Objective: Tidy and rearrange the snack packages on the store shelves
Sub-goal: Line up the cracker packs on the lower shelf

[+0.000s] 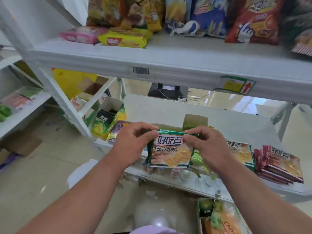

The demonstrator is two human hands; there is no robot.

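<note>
Your left hand [135, 142] and right hand [205, 146] each pinch a top corner of the green snack package [169, 153] between them, holding it upright, probably to straighten it above the lower shelf [236, 125].

The biscuit packet [169, 150] has a green border, white lettering on a blue-and-red panel, and pale yellow biscuits pictured. The shelves [168, 61] are white. A yellow wafer pack [124, 38] lies beside a pink pack [77, 35]. The stacked packets [278, 164] are dark red. The chip bag [255, 21] is red and orange.
</note>
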